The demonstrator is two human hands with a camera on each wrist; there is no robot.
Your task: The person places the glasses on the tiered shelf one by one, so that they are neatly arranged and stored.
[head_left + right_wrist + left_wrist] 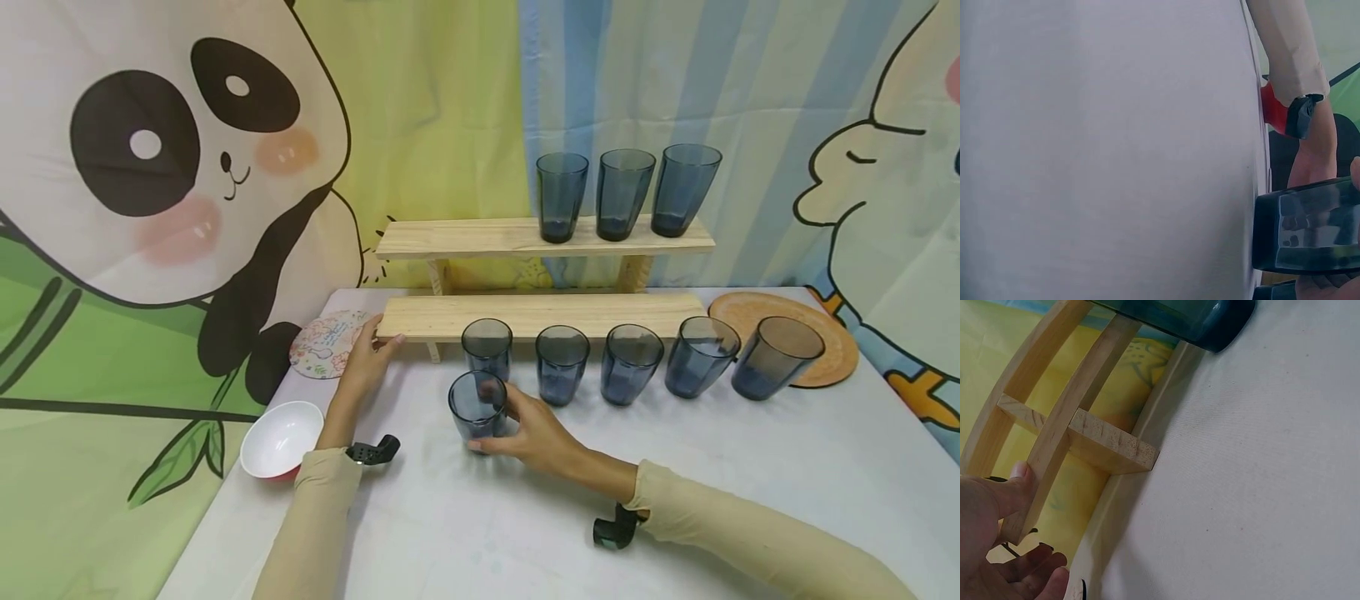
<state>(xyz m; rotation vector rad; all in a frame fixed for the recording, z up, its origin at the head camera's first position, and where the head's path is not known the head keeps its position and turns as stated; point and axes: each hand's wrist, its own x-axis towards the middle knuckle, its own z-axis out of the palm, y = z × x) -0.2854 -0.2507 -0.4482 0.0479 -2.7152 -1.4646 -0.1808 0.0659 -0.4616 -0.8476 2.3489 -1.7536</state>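
My right hand [543, 433] holds a blue-tinted glass tumbler [477, 406] by its side, thumb towards me. In the right wrist view this tumbler [1313, 228] has its base right at the white tabletop. Just behind it stands the leftmost tumbler [487, 346] of a row of several like it, in front of the wooden shelf. My left hand [363, 367] grips the left end of the shelf's lower board [525, 317]. Up close, the left wrist view has the thumb [1019, 472] on the edge of that board [1063, 437], other fingers curled on its far side.
Three more tumblers [615, 196] stand on the right half of the upper board [465, 239]. A white bowl [281, 437] with a red outside is at the left table edge, near a floral round mat [326, 346]. A brown round board [832, 350] lies at the right.
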